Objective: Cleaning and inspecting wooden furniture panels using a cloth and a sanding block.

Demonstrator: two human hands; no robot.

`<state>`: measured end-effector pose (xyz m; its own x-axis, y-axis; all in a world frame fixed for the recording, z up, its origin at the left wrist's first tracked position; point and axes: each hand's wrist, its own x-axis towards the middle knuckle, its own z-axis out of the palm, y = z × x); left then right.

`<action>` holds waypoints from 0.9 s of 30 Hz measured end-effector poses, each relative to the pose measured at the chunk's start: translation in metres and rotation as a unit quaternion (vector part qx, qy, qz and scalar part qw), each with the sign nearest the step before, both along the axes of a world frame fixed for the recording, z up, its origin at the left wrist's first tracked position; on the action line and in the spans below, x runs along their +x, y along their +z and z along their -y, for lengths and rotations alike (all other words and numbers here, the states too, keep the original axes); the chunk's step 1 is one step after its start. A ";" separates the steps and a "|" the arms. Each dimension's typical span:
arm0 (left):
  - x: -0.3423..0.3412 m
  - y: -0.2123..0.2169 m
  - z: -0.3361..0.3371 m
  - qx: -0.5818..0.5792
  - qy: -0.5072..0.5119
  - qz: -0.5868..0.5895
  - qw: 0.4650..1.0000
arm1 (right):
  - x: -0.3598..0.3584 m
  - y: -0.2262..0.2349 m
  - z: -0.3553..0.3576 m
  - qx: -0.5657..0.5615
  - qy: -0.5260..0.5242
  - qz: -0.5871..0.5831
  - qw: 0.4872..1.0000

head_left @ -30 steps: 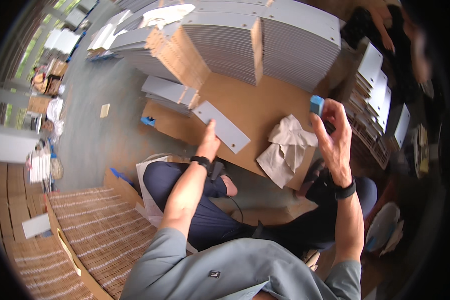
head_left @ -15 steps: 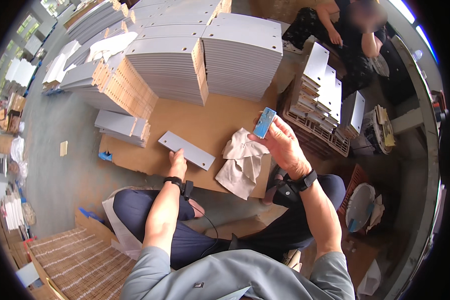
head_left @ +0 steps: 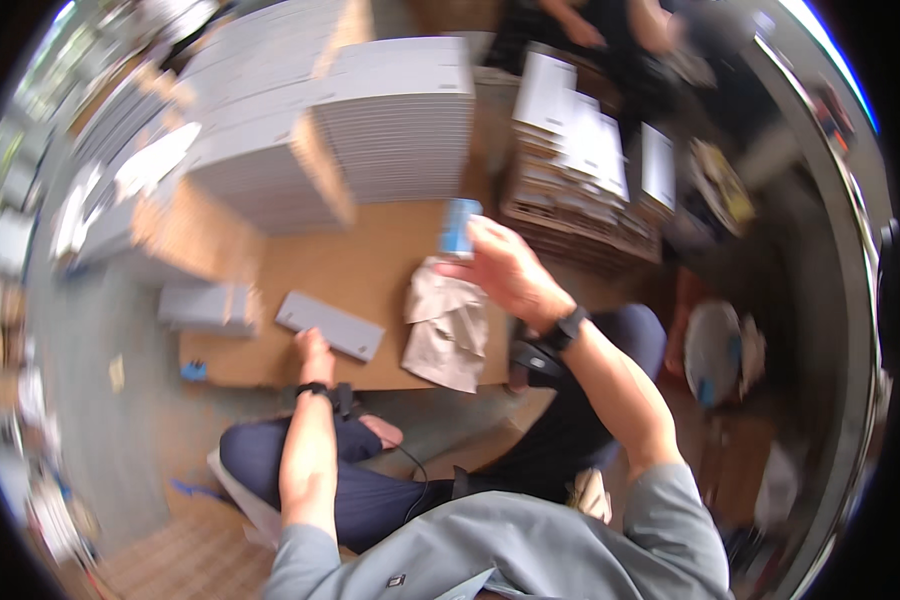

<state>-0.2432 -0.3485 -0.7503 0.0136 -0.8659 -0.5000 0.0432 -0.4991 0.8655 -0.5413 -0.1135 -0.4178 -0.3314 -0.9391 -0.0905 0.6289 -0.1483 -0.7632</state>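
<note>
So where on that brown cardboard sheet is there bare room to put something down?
The brown cardboard sheet is bare between the tall grey stack and the flat grey piece under the left hand. The strip beside the small blue object is also free. Around the crumpled cloth below the right hand it is crowded.

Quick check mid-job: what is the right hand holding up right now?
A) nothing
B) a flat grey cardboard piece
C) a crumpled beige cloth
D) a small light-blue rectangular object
D: the right hand is raised with its fingers around a small light-blue rectangular object, while the crumpled beige cloth lies on the brown cardboard sheet and the flat grey piece is under the left hand.
</note>
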 end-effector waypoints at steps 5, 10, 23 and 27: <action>0.086 -0.011 0.092 -0.129 -0.039 0.037 0.990 | -0.016 0.049 0.003 -0.091 -0.044 -0.013 0.995; 0.031 0.034 0.063 -0.123 -0.072 0.111 0.984 | -0.084 0.083 -0.149 -0.050 -0.280 -0.163 0.945; 0.012 0.084 0.034 -0.105 -0.202 0.114 0.967 | -0.132 -0.129 -0.601 0.469 -0.628 -0.188 0.593; 0.018 0.087 0.019 -0.093 -0.205 0.135 0.965 | -0.153 -0.179 -0.617 0.492 -0.638 -0.210 0.554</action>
